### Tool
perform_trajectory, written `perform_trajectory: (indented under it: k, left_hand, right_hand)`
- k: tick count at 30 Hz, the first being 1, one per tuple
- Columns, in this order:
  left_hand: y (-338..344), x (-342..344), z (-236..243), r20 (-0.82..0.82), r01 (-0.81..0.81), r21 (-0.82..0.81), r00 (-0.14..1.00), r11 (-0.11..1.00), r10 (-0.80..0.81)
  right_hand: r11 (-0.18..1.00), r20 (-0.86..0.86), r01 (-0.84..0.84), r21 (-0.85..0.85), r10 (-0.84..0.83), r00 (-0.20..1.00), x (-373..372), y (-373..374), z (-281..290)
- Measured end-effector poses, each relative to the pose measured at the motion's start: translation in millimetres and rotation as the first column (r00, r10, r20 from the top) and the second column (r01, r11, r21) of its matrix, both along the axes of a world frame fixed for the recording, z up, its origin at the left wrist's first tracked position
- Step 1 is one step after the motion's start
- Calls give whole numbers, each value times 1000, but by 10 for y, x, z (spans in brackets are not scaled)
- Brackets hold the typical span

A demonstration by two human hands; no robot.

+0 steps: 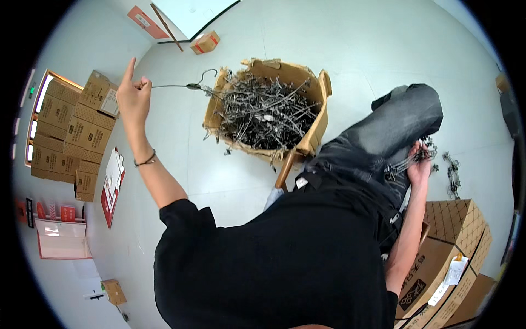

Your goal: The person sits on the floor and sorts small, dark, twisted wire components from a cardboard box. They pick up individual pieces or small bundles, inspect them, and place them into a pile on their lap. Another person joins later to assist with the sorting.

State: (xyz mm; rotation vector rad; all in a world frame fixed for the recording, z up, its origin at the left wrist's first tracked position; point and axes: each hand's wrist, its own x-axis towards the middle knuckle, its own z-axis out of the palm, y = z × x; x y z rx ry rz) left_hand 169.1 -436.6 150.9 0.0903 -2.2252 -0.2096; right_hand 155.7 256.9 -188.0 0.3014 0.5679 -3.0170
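My left hand [133,100] is raised on the left with its index finger stretched out, the other fingers closed on a thin wire hanger [172,85] whose curved hook points toward the torn cardboard box [320,123]. A tangled heap of metal hangers with clips [263,109] fills that box. At the right, beside my bent, jeans-clad leg [383,131], my right hand [418,167] is closed on a bundle of similar metal hangers [397,169]. More metal pieces [453,175] lie on the floor just right of that hand.
Cardboard cartons [74,134] are stacked at the left wall. A large carton [449,219] stands at my lower right. A small box [204,43] sits on the floor at the back. A wooden bar [286,171] is beside my leg. A red-and-white flat item [113,181] lies at the left.
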Motion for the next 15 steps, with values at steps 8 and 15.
perform_trajectory:
  k: [8,15]
  left_hand:
    - [78,-553,-1967,32,-55,25,998,998,54]
    - [333,20,131,-332,-141,-196,941,971,69]
  right_hand:
    - [1000,11,15,-22,-15,1000,-12,-2,-30]
    - [998,71,57,-25,-55,996,-23,-35,49]
